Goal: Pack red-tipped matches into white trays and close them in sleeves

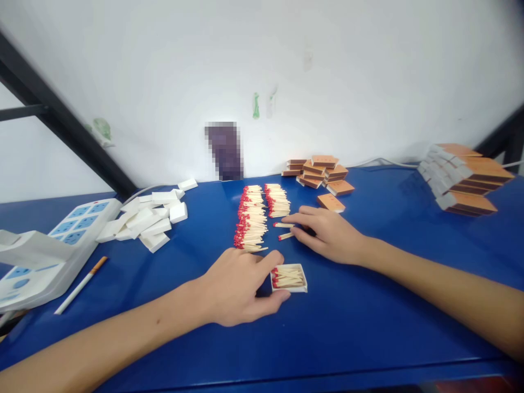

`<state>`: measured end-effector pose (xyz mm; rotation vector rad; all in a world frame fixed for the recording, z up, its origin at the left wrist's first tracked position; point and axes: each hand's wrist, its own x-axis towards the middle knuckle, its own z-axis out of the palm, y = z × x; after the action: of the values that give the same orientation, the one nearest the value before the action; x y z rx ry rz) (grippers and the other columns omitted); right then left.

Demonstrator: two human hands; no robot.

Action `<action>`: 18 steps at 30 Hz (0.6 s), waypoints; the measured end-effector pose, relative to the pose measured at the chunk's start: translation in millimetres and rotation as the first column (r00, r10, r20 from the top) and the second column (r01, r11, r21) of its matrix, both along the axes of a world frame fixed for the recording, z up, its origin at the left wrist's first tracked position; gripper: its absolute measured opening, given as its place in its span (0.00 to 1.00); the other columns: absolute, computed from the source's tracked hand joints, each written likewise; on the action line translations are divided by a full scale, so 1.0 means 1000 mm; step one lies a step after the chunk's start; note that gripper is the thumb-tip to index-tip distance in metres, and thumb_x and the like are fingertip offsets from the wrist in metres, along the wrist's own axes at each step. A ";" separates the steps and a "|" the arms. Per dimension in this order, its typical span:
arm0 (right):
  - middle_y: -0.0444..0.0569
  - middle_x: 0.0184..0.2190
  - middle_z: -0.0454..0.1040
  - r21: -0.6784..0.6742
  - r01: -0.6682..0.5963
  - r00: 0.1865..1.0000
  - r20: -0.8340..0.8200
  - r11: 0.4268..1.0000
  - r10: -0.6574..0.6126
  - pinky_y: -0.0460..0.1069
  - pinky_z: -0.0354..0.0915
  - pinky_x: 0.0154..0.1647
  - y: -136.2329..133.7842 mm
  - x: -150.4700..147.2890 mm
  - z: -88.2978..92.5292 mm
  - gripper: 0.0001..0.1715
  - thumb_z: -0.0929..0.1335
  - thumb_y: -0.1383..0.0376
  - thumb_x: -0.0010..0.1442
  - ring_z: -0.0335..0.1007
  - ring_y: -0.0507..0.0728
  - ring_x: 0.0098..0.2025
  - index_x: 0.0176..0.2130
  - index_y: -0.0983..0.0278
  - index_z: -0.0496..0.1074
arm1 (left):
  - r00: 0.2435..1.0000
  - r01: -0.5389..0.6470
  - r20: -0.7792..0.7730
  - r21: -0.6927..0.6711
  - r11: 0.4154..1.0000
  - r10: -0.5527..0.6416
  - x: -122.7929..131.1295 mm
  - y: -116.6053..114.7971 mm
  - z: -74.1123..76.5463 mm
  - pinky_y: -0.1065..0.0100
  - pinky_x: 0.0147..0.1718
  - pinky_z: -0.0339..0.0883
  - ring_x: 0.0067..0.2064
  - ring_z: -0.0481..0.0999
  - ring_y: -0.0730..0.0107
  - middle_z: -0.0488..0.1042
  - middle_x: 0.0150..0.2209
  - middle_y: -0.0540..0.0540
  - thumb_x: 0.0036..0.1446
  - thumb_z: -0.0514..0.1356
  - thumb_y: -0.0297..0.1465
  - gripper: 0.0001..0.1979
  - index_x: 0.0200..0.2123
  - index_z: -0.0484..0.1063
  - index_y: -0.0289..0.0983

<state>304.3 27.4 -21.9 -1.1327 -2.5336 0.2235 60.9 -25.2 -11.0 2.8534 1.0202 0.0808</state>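
Note:
My left hand (245, 286) is closed around the left end of a white matchbox tray (303, 281), thumb along its near side and fingers at its far side. Red-tipped matches (289, 277) lie in that tray, heads to the left. Beyond it, my right hand (323, 232) reaches in from the right, with thumb and index finger at the tail ends of two loose matches (282, 225). Whether the fingers pinch a match is hard to make out. Two rows of matches lie on the blue table: a longer left row (251, 218) and a shorter right row (277, 201).
White matchbox trays (147, 218) are heaped at the left, beside a power strip (82, 229) and a cigarette (82, 285). Orange matchbox sleeves (325, 161) are piled by the wall; filled-looking matchboxes (466, 174) are stacked at right. A pixelated dark object (225, 150) leans on the wall.

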 end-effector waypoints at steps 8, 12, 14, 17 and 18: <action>0.51 0.36 0.71 0.024 -0.049 0.995 0.087 0.999 0.046 0.50 0.59 0.36 0.000 -0.002 0.003 0.23 0.59 0.59 0.71 0.69 0.57 0.37 0.58 0.61 0.71 | 1.000 0.005 0.000 -0.027 1.000 -0.005 0.001 0.000 0.003 0.65 0.26 0.61 0.31 0.76 0.61 0.76 0.31 0.50 0.64 0.51 0.46 0.17 0.47 0.62 0.40; 0.50 0.35 0.70 0.018 -0.064 0.994 0.092 0.998 0.062 0.50 0.58 0.36 0.001 -0.001 0.003 0.23 0.58 0.58 0.71 0.68 0.56 0.36 0.59 0.59 0.71 | 1.000 -0.001 -0.005 -0.023 1.000 0.001 0.001 0.001 0.002 0.65 0.25 0.60 0.30 0.76 0.60 0.76 0.30 0.50 0.64 0.51 0.46 0.17 0.48 0.62 0.40; 0.49 0.34 0.70 0.011 -0.081 0.993 0.085 0.997 0.079 0.50 0.57 0.35 0.001 0.000 0.003 0.22 0.58 0.59 0.72 0.67 0.56 0.35 0.57 0.58 0.72 | 1.000 0.000 -0.005 -0.023 1.000 0.000 0.000 0.000 0.001 0.65 0.25 0.60 0.29 0.76 0.60 0.75 0.29 0.50 0.64 0.51 0.47 0.18 0.48 0.62 0.40; 0.49 0.33 0.70 -0.013 -0.096 0.993 0.062 0.995 0.097 0.50 0.57 0.35 0.002 0.001 0.004 0.22 0.57 0.60 0.72 0.67 0.56 0.34 0.55 0.58 0.74 | 1.000 0.000 -0.002 -0.015 1.000 0.000 -0.001 0.000 0.000 0.65 0.25 0.60 0.29 0.75 0.60 0.75 0.29 0.51 0.64 0.51 0.47 0.18 0.48 0.62 0.40; 0.49 0.34 0.70 -0.022 -0.099 0.994 0.052 0.995 0.100 0.50 0.57 0.35 0.003 0.001 0.004 0.22 0.57 0.60 0.72 0.67 0.56 0.35 0.54 0.58 0.75 | 1.000 -0.002 -0.001 -0.013 1.000 0.002 -0.001 -0.001 0.000 0.65 0.25 0.60 0.29 0.75 0.60 0.75 0.29 0.50 0.64 0.51 0.47 0.18 0.48 0.62 0.40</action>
<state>305.7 30.0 -18.0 -1.0338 -2.6430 0.2473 60.3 -25.7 -11.4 2.8415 1.0198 0.0730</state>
